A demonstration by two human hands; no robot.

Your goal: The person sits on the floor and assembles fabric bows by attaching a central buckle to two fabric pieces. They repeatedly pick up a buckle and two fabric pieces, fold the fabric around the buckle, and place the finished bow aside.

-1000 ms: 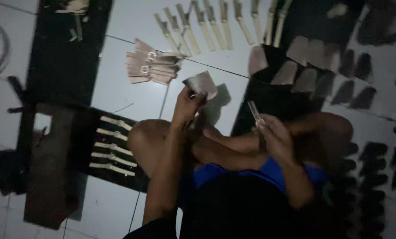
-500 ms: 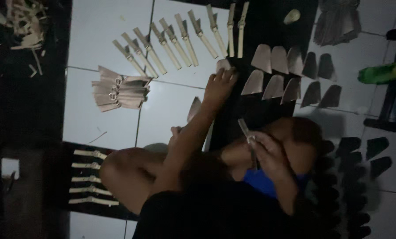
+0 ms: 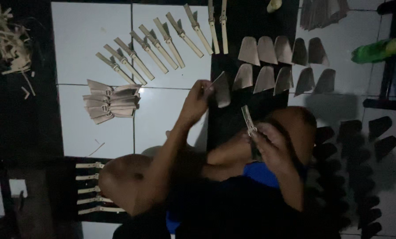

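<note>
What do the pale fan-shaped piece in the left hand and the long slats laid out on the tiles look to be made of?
The pale fan-shaped piece in the left hand looks like thin, matt bamboo or wood veneer: flat, tan and unglossed, though the dim light leaves this open. The long slats look like split bamboo or wood: straight, pale, each with a darker band.

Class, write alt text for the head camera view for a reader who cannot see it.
A seated person's left hand holds a tan fan-shaped piece over rows of similar pieces on a tiled floor; the right hand grips a thin strip. Sticks lie fanned beyond.
</note>
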